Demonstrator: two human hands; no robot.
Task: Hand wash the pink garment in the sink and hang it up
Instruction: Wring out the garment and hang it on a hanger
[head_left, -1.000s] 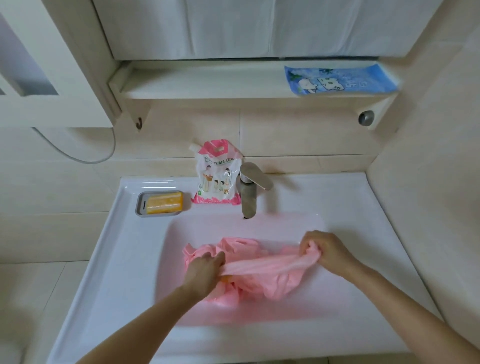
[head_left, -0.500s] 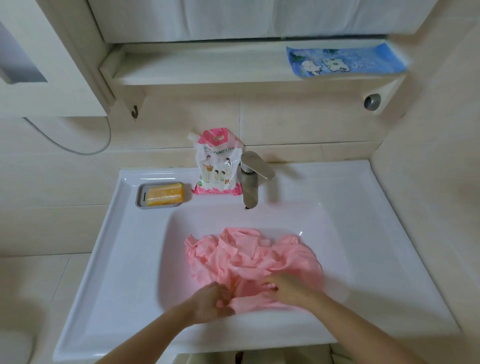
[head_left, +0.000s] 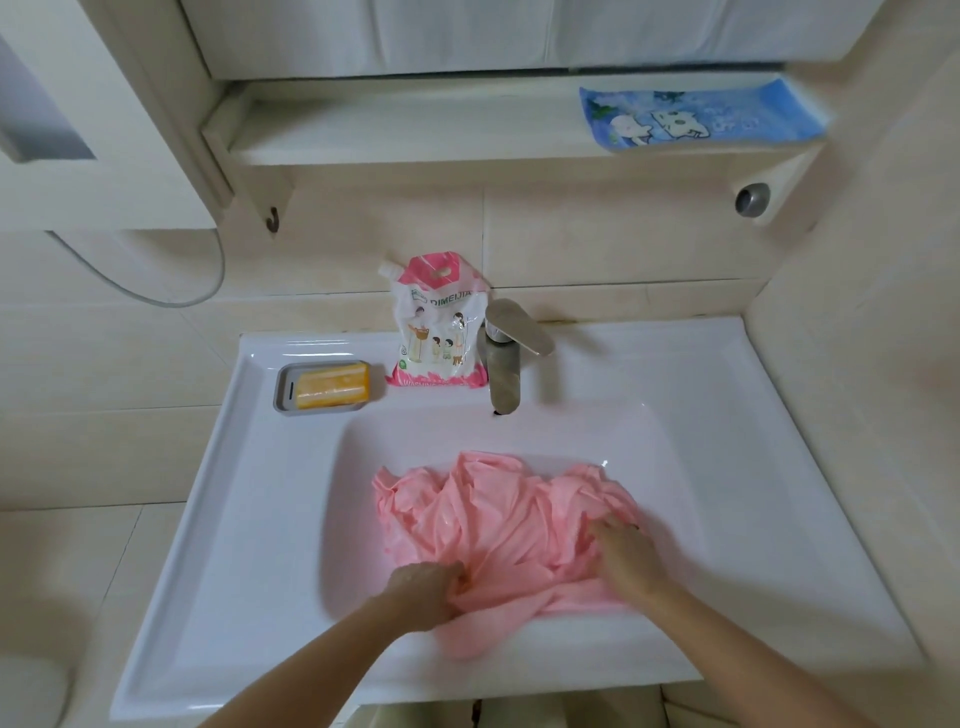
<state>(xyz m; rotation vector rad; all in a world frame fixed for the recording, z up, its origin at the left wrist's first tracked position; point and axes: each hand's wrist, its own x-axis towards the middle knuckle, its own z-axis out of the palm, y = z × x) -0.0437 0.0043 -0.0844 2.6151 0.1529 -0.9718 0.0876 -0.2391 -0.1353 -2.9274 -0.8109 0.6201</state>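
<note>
Right now we have the pink garment (head_left: 498, 525) bunched in the sink (head_left: 291, 519), lower centre of the frame, stretched left to right, one fold draped over the near rim. Our left hand (head_left: 428, 592) bunches its near edge with curled fingers; our right hand (head_left: 623, 558) presses flat, fingers loosely together. Open basin lies toward the tap (head_left: 504, 364).

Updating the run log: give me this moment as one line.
stage: washing | pink garment: bunched in sink | left hand: gripping cloth | right hand: pressing cloth | faucet: no water seen
</note>
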